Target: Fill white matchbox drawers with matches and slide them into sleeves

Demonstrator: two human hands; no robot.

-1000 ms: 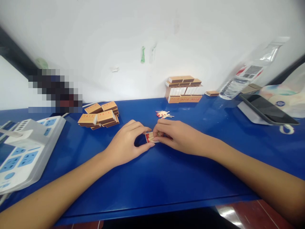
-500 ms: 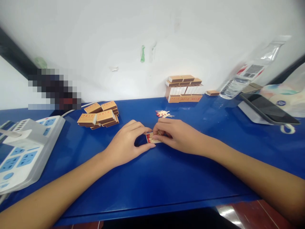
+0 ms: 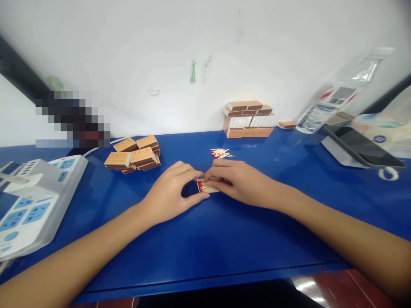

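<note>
A small open matchbox tray (image 3: 205, 186) full of red-tipped matches lies on the blue table (image 3: 205, 239), pinched between both my hands. My left hand (image 3: 170, 190) grips its left end with thumb and forefinger. My right hand (image 3: 239, 180) is closed on its right end, with fingers pressed over the matches. Several loose matches (image 3: 221, 153) lie just behind my right hand.
A heap of closed matchboxes (image 3: 133, 157) sits to the back left. A neat stack of matchboxes (image 3: 248, 119) stands against the wall, with one single box (image 3: 286, 125) beside it. A white power strip (image 3: 32, 201) lies at the left; a water bottle (image 3: 334, 105) and a tablet (image 3: 361, 147) are at the right.
My right hand's fingers have shifted slightly over the tray, and more of the matches shows. Both hands stay in the same place.
</note>
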